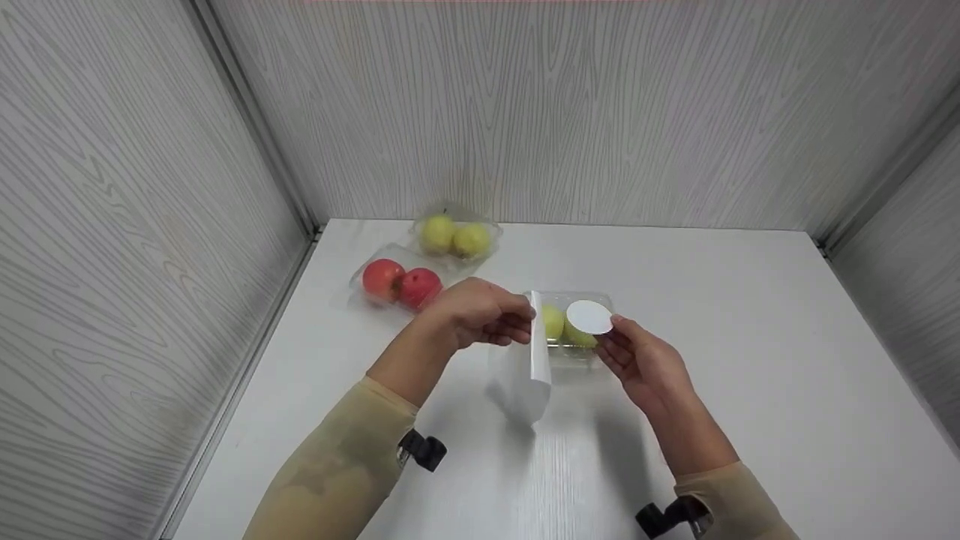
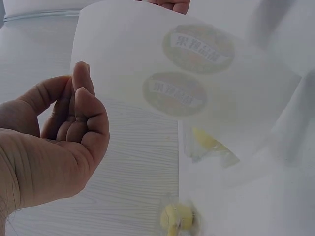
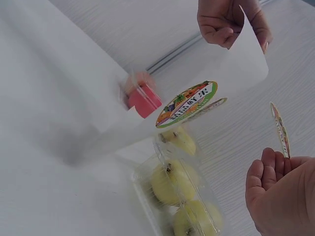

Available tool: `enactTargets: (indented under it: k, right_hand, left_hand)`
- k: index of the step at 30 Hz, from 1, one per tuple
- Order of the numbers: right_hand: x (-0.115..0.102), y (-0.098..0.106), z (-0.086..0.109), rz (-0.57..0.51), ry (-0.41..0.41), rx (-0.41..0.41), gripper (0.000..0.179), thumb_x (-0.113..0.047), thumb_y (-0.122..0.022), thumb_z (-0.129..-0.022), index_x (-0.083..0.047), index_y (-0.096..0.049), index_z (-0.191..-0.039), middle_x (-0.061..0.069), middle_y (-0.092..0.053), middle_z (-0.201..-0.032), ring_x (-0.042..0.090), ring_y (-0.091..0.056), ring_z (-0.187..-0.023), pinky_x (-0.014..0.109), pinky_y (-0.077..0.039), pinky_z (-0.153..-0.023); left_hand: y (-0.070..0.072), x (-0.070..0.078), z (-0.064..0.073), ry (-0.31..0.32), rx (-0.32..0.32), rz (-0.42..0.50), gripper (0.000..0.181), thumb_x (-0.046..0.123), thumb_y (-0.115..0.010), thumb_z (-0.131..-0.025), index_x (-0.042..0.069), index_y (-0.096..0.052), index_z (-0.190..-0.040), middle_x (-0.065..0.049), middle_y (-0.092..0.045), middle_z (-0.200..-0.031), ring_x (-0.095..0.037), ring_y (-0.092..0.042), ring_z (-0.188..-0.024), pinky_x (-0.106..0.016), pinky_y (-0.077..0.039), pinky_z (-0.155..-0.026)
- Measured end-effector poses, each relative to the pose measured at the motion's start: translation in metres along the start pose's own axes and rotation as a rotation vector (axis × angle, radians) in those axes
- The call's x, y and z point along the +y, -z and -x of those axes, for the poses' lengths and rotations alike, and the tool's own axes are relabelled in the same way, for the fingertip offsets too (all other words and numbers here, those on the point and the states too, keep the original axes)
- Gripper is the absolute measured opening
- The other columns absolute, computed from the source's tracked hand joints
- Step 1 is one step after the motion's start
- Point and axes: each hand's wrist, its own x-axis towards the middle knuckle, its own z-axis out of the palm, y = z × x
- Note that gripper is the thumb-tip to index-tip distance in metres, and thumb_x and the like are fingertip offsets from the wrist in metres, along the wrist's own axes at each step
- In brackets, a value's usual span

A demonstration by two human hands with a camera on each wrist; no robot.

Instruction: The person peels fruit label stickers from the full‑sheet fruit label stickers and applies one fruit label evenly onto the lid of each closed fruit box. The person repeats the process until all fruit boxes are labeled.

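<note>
My left hand (image 1: 484, 311) pinches a white sticker sheet (image 1: 538, 360) by its edge, so it hangs and curves downward. Two oval fruit-print stickers (image 3: 187, 104) show on the sheet in the right wrist view; from the left wrist side they appear faintly through its back. Between thumb and fingers, my right hand (image 1: 645, 364) holds a single oval sticker (image 1: 589, 317), its white back up in the head view and its printed side visible in the right wrist view. Below both hands lies a clear plastic box (image 1: 577, 361) with yellow-green fruits (image 3: 172, 182), partly hidden by sheet and sticker.
At the back left of the white table (image 1: 712, 300) stands a clear box with two yellow-green fruits (image 1: 454, 238). Nearer, another clear box holds two red fruits (image 1: 401, 283), close to my left wrist. Wood-grain panels (image 1: 525, 112) enclose the table at the back and sides.
</note>
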Motion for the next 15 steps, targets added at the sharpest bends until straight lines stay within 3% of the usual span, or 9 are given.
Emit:
enactTargets:
  k: [8, 15]
  right_hand:
    - [-0.002, 0.004, 0.000, 0.002, -0.001, 0.010, 0.012, -0.015, -0.063, -0.108, -0.006, -0.070, -0.108, 0.004, -0.078, -0.098, 0.014, -0.076, -0.097, 0.031, -0.058, -0.097]
    - [-0.002, 0.006, 0.000, -0.002, -0.013, 0.013, 0.012, -0.015, -0.065, -0.107, -0.005, -0.070, -0.111, 0.004, -0.078, -0.099, 0.014, -0.076, -0.097, 0.031, -0.057, -0.098]
  left_hand:
    - [0.003, 0.001, 0.002, -0.007, -0.021, 0.005, 0.013, 0.008, -0.069, -0.095, 0.005, -0.074, -0.083, -0.006, -0.073, -0.077, -0.013, -0.072, -0.068, -0.024, -0.055, -0.067]
    - [0.035, -0.015, 0.008, 0.034, 0.034, -0.002, 0.014, 0.011, -0.069, -0.096, 0.004, -0.074, -0.085, -0.007, -0.072, -0.078, -0.014, -0.072, -0.070, -0.026, -0.057, -0.070]
